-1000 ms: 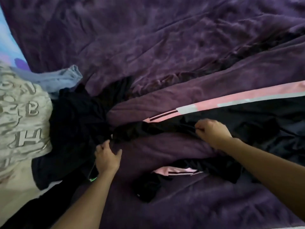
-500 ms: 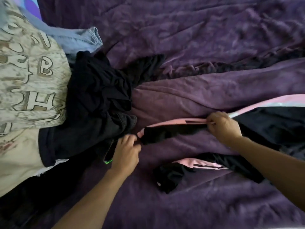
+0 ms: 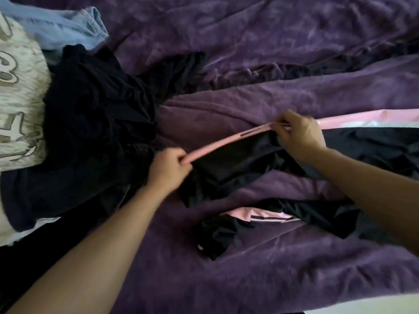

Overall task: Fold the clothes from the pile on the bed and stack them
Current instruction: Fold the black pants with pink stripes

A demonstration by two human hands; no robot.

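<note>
Over the bed (image 3: 272, 264), the garment (image 3: 235, 156) spans left grip (image 3: 169, 166) to right grip (image 3: 299, 134).

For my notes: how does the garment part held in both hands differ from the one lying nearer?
The held part is stretched between left hand and right hand; the lying part rests crumpled. The held part's pink stripe runs straight; the lying part's is folded. Both are black and pink.
</note>
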